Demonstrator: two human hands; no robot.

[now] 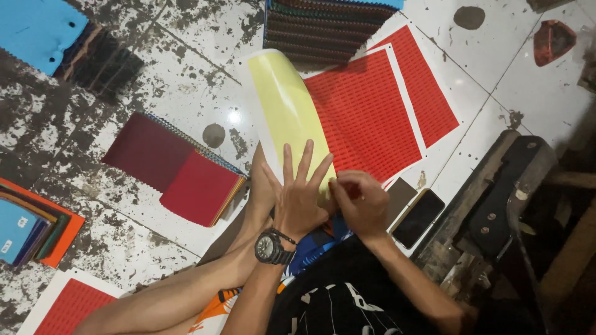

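Here the left hand [298,192] flattens glossy yellow backing [288,111]; the right hand [360,201] pinches it.

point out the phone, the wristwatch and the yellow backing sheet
phone [418,218], head view, middle of its dark screen
wristwatch [267,246], head view, on its dial
yellow backing sheet [287,111], head view, middle of the peeled-back curl

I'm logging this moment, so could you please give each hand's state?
Left hand: open, flat on the yellow sheet.
Right hand: pinching that sheet's edge.

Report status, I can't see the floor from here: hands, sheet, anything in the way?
Left hand flat on yellow backing sheet. Right hand pinching at red sticker sheet edge. Phone close beside right hand.
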